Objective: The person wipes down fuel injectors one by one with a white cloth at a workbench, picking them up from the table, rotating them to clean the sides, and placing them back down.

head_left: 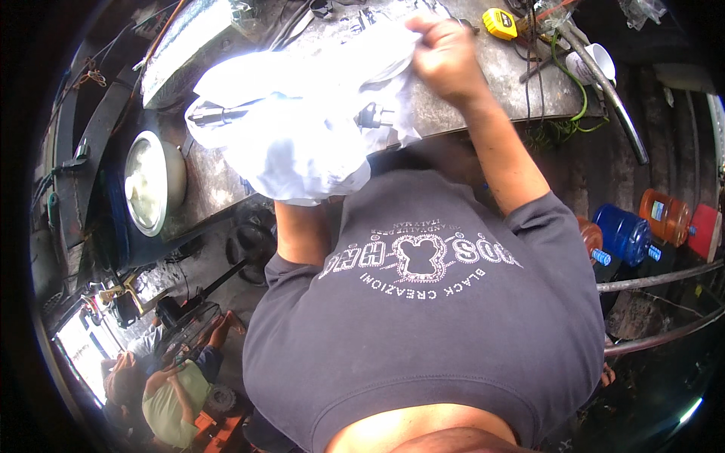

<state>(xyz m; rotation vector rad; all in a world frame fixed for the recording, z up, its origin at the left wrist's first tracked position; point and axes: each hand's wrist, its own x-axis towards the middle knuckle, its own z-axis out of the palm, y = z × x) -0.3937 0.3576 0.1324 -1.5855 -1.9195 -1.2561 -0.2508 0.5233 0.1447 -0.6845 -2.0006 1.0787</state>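
A large white cloth (302, 143) drapes over my left hand, hiding its fingers; only the left forearm (300, 230) shows below it. On the cloth lies a dark metal shaft-like part (219, 115), partly covered by a fold. A short silvery metal end (375, 115) pokes out of the cloth farther right; whether both belong to one piece I cannot tell. My right hand (447, 60) is closed on the cloth's upper right edge, pulled up over the workbench (483, 94).
A yellow tape measure (499, 23) and a white mug (591, 65) stand right of my right hand, near a metal rod (615, 106) and green cable (581, 102). A lidded pot (151, 183) is at left. Large water bottles (623, 234) lie at right. Other people (177, 400) sit lower left.
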